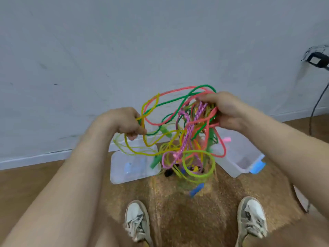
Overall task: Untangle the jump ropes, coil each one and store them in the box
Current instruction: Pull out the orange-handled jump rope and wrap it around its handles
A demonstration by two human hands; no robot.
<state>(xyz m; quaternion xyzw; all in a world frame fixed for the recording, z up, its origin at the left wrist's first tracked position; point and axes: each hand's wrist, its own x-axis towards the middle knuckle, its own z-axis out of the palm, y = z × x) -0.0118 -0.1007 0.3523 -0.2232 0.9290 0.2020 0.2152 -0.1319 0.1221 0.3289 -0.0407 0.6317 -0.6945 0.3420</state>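
Jump ropes (pixel 185 132) hang in 1 tangled bunch at mid-view, lifted in front of a pale wall (pixel 106 50): pink, green, yellow, lime and braided purple strands looped through each other, with green, pink and blue handles dangling low. At 9 o'clock of the bunch the left hand (pixel 122 122) curls its fingers round yellow and green strands. At 2 o'clock the right hand (pixel 226 111) grips a thick clump of loops between thumb and fingers. A clear box (pixel 236 163) with a blue latch sits on the floor at 4 o'clock, a clear lid (pixel 131 170) at 7 o'clock, and a brown mat (pixel 178 214) at 6 o'clock
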